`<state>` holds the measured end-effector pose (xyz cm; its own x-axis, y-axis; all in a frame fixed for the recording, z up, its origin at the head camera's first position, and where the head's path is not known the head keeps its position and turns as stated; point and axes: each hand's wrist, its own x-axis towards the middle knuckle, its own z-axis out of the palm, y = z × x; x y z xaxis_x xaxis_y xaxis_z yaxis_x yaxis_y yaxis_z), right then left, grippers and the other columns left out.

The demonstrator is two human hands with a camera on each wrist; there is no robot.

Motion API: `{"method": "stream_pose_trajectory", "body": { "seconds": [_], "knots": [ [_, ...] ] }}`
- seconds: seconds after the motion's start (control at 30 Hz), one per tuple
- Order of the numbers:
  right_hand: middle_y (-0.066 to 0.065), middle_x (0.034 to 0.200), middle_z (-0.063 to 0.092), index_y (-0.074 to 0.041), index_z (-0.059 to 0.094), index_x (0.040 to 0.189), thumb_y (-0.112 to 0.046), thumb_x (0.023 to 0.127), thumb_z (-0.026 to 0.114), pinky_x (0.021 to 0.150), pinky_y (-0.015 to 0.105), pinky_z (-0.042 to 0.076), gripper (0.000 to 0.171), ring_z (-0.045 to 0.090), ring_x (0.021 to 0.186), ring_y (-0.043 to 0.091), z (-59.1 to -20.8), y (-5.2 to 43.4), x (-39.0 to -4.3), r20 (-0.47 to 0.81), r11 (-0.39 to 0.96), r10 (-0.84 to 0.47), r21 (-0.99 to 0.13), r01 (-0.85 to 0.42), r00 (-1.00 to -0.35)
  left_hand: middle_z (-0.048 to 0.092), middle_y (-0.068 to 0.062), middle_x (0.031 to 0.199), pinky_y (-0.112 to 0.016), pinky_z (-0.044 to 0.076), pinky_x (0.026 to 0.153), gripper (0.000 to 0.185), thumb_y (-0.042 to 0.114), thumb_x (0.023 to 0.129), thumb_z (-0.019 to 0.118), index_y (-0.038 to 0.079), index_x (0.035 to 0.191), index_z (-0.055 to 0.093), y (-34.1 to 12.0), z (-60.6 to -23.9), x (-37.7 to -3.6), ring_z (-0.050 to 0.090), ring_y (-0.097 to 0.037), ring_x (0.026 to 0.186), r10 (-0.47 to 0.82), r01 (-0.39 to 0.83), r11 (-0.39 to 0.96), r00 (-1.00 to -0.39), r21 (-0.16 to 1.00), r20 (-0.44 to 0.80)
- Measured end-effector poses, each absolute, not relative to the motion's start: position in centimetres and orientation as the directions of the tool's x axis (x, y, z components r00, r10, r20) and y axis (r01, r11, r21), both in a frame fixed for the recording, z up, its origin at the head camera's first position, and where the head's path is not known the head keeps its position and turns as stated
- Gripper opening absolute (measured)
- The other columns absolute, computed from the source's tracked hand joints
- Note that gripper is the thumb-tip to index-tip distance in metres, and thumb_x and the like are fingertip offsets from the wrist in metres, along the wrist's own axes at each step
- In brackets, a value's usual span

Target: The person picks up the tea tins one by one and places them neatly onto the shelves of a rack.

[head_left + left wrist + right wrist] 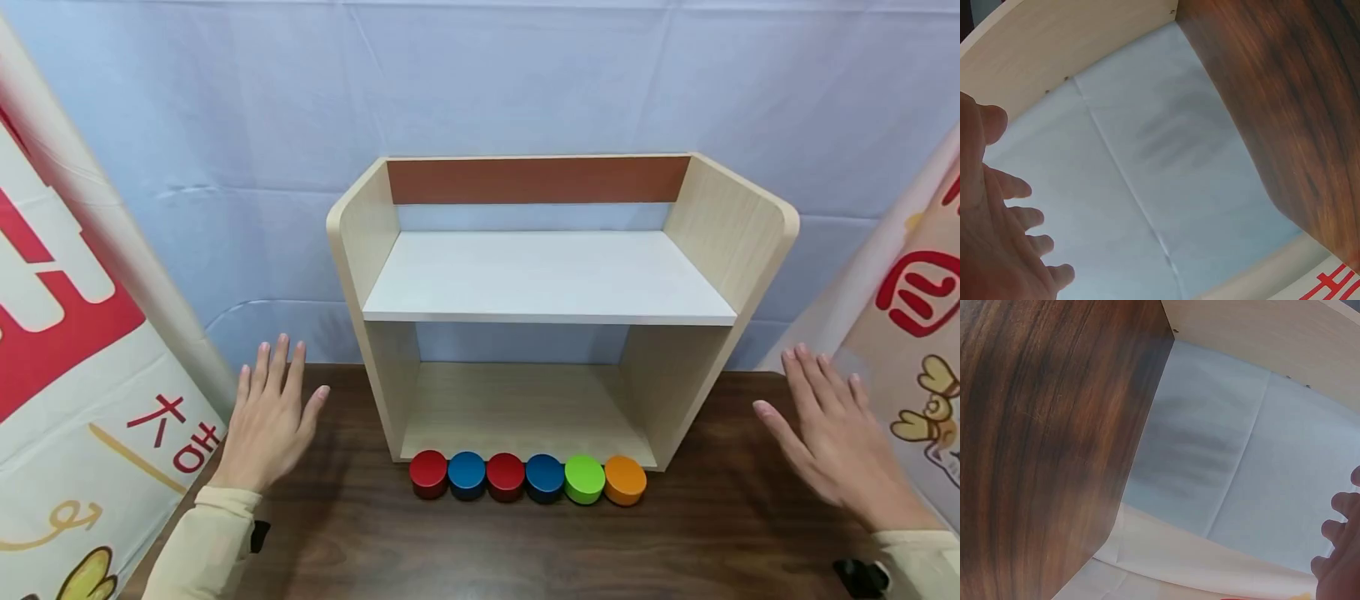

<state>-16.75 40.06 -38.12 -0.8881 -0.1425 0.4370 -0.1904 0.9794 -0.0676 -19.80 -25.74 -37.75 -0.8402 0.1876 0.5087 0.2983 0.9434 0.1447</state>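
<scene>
My left hand (pixel 268 425) is held out flat to the left of a small wooden shelf unit (pixel 547 279), fingers straight and nothing in them. On the other side of the unit my right hand (pixel 840 437) is spread likewise, palm down and holding nothing. In front of the shelf stands a row of short round pieces: a red one (pixel 429 473), a blue one (pixel 467 475), another red one (pixel 506 477), another blue one (pixel 545 477), a green one (pixel 584 478) and an orange one (pixel 626 480). Neither hand touches them.
The dark wooden table (pixel 480 550) carries everything. A pale blue cloth (pixel 225 125) hangs behind the unit. Printed banners flank the table, a red and white one (pixel 90 333) at left and a beige one (pixel 907 358) at right.
</scene>
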Motion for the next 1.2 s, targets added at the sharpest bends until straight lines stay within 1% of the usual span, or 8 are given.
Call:
{"method": "stream_pose_trajectory", "body": {
  "seconds": [0.17,0.4,0.6,0.73,0.87,0.97,1.07,1.2],
  "knots": [
    [0.028,0.165,0.006,0.0,0.005,0.161,-0.04,0.108,0.043,0.12,0.051,-0.013,0.077,-0.007,0.154,0.035,-38.0,40.0,-16.7,0.46,0.973,-0.152,-0.088,-0.215,-0.875,0.009,-0.024,0.166,-0.056,-0.002,0.121,0.068,0.038,0.109,0.042,-0.002,0.159,0.02,-25.8,-38.0,-19.8,-0.002,-0.039,0.154,0.185,0.299,0.942,-0.842,0.152,0.507],
    [0.03,0.161,0.023,-0.003,0.017,0.161,-0.025,0.107,0.05,0.123,0.049,0.001,0.067,0.015,0.151,0.044,-37.2,39.7,-16.6,0.564,0.916,-0.192,-0.19,-0.353,-0.803,0.015,-0.028,0.164,-0.056,0.002,0.122,0.068,0.037,0.108,0.043,-0.004,0.158,0.023,-25.6,-38.3,-19.8,0.005,-0.043,0.153,0.183,0.312,0.934,-0.838,0.176,0.514],
    [0.036,0.153,0.034,-0.009,0.019,0.162,-0.016,0.106,0.051,0.118,0.063,0.011,0.065,0.026,0.142,0.056,-35.9,38.9,-16.3,0.558,0.852,-0.115,-0.37,-0.37,-0.822,0.023,-0.03,0.161,-0.056,0.011,0.121,0.066,0.035,0.108,0.047,-0.004,0.157,0.027,-25.4,-39.0,-19.5,0.014,-0.045,0.151,0.186,0.342,0.912,-0.838,0.227,0.514],
    [0.035,0.143,0.046,-0.018,0.02,0.163,-0.015,0.106,0.051,0.12,0.037,0.02,0.065,0.035,0.138,0.051,-35.1,38.3,-16.2,0.555,0.83,-0.051,-0.439,-0.344,-0.83,0.03,-0.028,0.159,-0.06,0.023,0.116,0.064,0.035,0.107,0.05,-0.001,0.157,0.031,-25.1,-39.6,-19.1,0.023,-0.046,0.148,0.166,0.353,0.885,-0.848,0.304,0.504],
    [0.034,0.142,0.049,-0.026,0.019,0.163,-0.015,0.106,0.052,0.111,0.017,0.019,0.067,0.042,0.13,0.054,-34.3,37.8,-16.0,0.559,0.818,-0.018,-0.469,-0.335,-0.829,0.034,-0.026,0.157,-0.065,0.03,0.109,0.062,0.035,0.107,0.051,0.003,0.157,0.033,-24.7,-40.0,-18.6,0.03,-0.047,0.144,0.137,0.349,0.85,-0.869,0.393,0.475],
    [0.027,0.146,0.049,-0.027,0.021,0.163,-0.012,0.105,0.053,0.108,0.012,0.021,0.068,0.046,0.138,0.021,-33.5,37.6,-16.2,0.576,0.796,-0.017,-0.487,-0.36,-0.817,0.036,-0.025,0.157,-0.066,0.031,0.108,0.063,0.037,0.107,0.051,0.006,0.158,0.033,-24.4,-40.2,-18.2,0.033,-0.046,0.143,0.125,0.342,0.825,-0.887,0.449,0.445],
    [0.0,0.147,0.051,-0.025,0.022,0.163,-0.008,0.105,0.052,0.1,0.004,0.021,0.067,0.04,0.124,-0.014,-32.4,37.4,-16.6,0.605,0.755,-0.028,-0.508,-0.414,-0.795,0.038,-0.024,0.156,-0.065,0.031,0.108,0.063,0.039,0.107,0.05,0.006,0.158,0.033,-24.1,-40.5,-17.8,0.035,-0.045,0.142,0.123,0.335,0.803,-0.903,0.494,0.413],
    [-0.029,0.133,0.046,-0.023,0.024,0.162,-0.003,0.104,0.051,0.098,0.002,0.027,0.067,0.043,0.113,-0.018,-30.5,36.7,-17.1,0.649,0.703,-0.04,-0.522,-0.483,-0.76,0.041,-0.022,0.155,-0.065,0.033,0.107,0.062,0.039,0.107,0.05,0.005,0.156,0.035,-23.7,-40.8,-17.0,0.038,-0.045,0.141,0.12,0.325,0.777,-0.917,0.539,0.381]
  ]
}}
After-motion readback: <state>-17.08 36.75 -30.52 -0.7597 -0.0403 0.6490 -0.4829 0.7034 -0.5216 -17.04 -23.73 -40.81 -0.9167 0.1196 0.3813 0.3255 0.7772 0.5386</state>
